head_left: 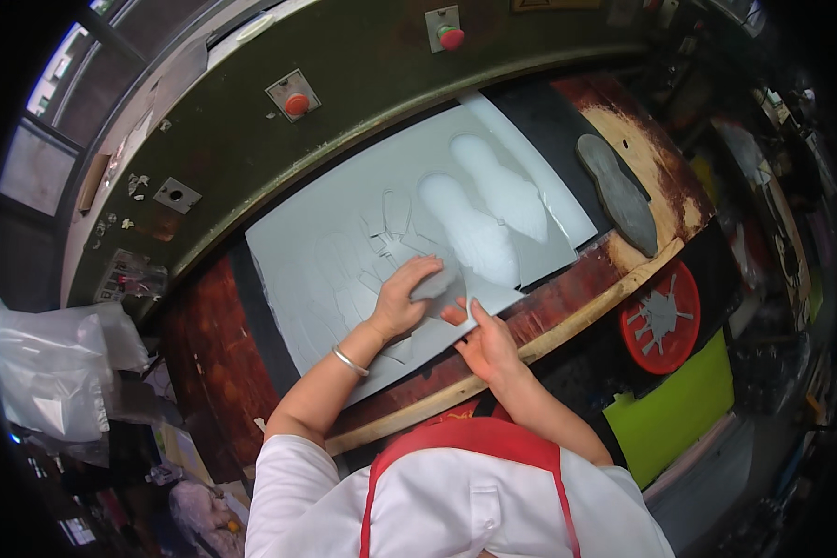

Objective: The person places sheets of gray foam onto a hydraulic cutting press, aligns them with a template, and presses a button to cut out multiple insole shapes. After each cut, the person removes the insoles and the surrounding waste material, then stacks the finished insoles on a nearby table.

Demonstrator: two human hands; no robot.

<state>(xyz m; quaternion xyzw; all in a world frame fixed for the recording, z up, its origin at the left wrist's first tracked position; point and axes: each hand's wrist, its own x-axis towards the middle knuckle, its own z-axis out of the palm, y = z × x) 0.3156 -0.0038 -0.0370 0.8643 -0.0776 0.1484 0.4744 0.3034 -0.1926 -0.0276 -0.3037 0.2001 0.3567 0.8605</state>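
Grey sheet; R hand @ edge

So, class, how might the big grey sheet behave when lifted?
The grey sheet would probably sag, being broad and thin. The cuts may let parts bend or tear. Its thinness suggests little weight for its size.

Pale grey across the large sheet, broken by white sole-shaped patches, with mid grey on the small piece and dark grey on the sole-shaped block. Mottled brownish red and bare tan over the wooden board, black on the mat. Dark olive green along the machine beam, red on the round buttons, bowl and apron, lime green on the smaller sheet
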